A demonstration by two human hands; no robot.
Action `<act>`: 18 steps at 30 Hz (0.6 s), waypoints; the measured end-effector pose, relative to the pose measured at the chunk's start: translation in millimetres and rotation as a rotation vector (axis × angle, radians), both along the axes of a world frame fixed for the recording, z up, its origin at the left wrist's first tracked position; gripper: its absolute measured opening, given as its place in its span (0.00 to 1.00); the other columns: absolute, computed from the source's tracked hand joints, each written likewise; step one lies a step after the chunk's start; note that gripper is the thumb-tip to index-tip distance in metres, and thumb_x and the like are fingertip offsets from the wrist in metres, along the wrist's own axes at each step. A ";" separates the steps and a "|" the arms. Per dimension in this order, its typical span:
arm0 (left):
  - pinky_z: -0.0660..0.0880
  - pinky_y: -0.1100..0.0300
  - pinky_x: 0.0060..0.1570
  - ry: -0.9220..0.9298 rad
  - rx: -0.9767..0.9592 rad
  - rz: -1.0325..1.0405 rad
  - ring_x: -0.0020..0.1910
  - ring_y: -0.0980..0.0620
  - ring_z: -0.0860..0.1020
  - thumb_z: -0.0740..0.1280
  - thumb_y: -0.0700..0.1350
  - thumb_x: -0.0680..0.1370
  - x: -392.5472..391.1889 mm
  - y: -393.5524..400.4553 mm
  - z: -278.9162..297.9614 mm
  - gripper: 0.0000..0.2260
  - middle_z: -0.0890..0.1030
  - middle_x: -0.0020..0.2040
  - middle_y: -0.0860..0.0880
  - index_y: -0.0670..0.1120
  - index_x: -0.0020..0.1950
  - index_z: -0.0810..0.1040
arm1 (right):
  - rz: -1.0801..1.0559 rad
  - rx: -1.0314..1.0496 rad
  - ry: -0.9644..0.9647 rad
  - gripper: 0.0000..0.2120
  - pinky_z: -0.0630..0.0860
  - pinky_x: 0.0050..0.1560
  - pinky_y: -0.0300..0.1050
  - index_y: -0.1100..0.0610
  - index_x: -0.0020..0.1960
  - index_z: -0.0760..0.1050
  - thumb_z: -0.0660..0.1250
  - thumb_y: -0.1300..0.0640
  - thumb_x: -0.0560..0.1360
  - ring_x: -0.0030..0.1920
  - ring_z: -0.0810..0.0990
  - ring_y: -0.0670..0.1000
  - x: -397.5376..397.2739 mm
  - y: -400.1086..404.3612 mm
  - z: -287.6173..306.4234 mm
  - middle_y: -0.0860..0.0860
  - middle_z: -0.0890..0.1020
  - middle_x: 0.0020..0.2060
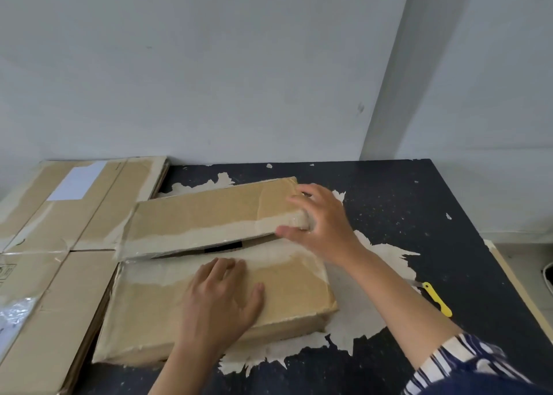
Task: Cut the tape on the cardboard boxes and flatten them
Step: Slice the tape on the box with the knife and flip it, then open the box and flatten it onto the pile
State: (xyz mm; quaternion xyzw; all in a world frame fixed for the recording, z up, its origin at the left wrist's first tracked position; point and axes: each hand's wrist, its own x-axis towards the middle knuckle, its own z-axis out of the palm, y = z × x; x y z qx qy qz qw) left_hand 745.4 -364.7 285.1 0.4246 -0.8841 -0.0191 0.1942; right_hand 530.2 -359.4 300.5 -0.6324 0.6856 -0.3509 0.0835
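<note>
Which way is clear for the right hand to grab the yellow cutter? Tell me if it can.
Probably yes. The cutter lies bare on the table beside the right forearm, nothing over it. The right hand would first have to let go of the box flap.

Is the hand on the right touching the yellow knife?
Apart. In the head view the right hand grips the raised far flap of the cardboard box, while the yellow knife lies alone on the dark table, beyond the forearm.
</note>
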 end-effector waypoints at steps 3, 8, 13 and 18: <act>0.78 0.58 0.33 -0.046 0.020 -0.108 0.39 0.48 0.82 0.60 0.59 0.70 4.8 -22.2 3.0 0.23 0.83 0.42 0.49 0.42 0.45 0.85 | 0.111 0.193 0.222 0.31 0.50 0.69 0.44 0.50 0.67 0.71 0.69 0.38 0.68 0.72 0.57 0.49 2.4 -15.7 3.3 0.48 0.66 0.69; 0.78 0.61 0.38 -0.010 -0.004 -0.242 0.41 0.51 0.82 0.54 0.63 0.76 10.4 -60.0 4.0 0.27 0.83 0.45 0.51 0.45 0.48 0.84 | -0.016 0.086 0.437 0.23 0.74 0.52 0.51 0.54 0.53 0.80 0.58 0.39 0.72 0.55 0.80 0.53 3.1 -21.6 4.6 0.52 0.82 0.53; 0.68 0.42 0.62 -0.027 0.110 -0.187 0.59 0.44 0.75 0.48 0.71 0.73 7.8 -102.5 4.4 0.34 0.76 0.60 0.48 0.49 0.63 0.76 | -0.185 -0.020 0.459 0.28 0.71 0.32 0.42 0.56 0.39 0.80 0.48 0.40 0.76 0.28 0.79 0.54 -0.2 -25.8 31.7 0.50 0.81 0.28; 0.49 0.39 0.70 -0.184 0.162 0.054 0.71 0.47 0.62 0.43 0.71 0.73 -9.8 -132.6 15.8 0.35 0.66 0.71 0.51 0.55 0.73 0.62 | -0.297 0.151 0.433 0.19 0.66 0.35 0.44 0.52 0.63 0.69 0.47 0.45 0.81 0.37 0.76 0.54 -18.8 -16.1 71.0 0.50 0.78 0.36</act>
